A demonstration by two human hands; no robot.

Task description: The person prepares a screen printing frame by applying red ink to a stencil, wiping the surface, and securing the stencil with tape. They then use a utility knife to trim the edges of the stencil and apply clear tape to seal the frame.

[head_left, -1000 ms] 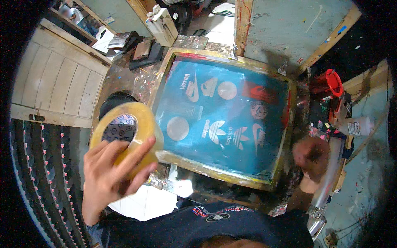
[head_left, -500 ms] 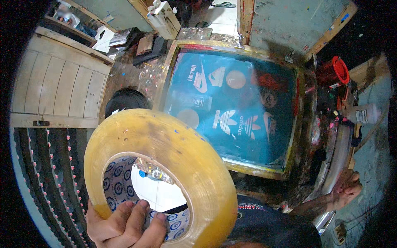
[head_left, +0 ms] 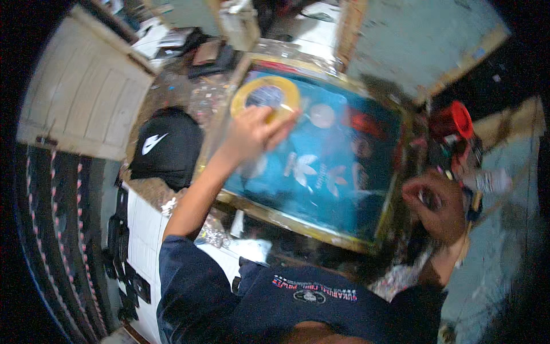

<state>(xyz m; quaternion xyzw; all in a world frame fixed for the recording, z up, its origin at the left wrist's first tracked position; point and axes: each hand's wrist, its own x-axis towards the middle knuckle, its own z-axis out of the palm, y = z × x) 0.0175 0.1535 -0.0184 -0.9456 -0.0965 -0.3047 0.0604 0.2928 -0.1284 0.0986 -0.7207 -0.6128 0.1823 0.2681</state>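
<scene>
My left hand (head_left: 252, 135) reaches forward with its fingers closed on a roll of yellow clear packing tape (head_left: 291, 96). The roll is held over the upper left part of a framed printing screen (head_left: 321, 215), whose mesh is blue-green with pale stencil shapes. Whether the roll touches the mesh I cannot tell. My right hand (head_left: 438, 206) is at the screen's right edge, its fingers curled and smeared by motion. Anything inside its fingers cannot be made out.
A black bag with a white mark (head_left: 166, 149) lies left of the screen. Beyond the right edge stand a red container (head_left: 450, 123) and a whitish bottle (head_left: 492, 180). Dark flat pieces (head_left: 215, 60) lie on the bench at the far left. A pale paneled door (head_left: 86, 80) is at left.
My left hand has carried the tape roll from close in front of me forward over the screen. My right hand has risen from the lower right toward the screen's edge.
</scene>
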